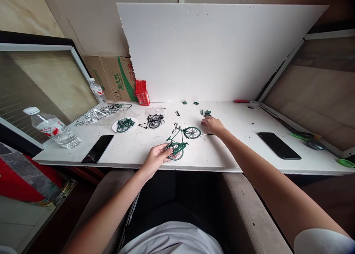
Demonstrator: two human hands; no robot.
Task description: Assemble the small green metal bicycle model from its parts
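A small green model bicycle point(181, 135) is gripped at its rear wheel by my left hand point(158, 156), thumb on top, just over the table's front edge. The front wheel points away to the right. My right hand point(213, 125) reaches onto the table beyond that wheel, with its fingertips bent down near the tabletop. Small green parts point(207, 113) lie just past those fingers, and a thin dark piece point(206, 134) lies beneath the wrist. Whether the right fingers pinch anything is hidden by the hand itself.
On the left are a white plate point(114, 127) of green bicycle parts, black bicycle parts point(154, 121), a phone point(97, 149) and water bottles point(55, 130). Another phone point(279, 146) lies right. A white board point(222, 54) stands at the back beside a red box point(142, 93).
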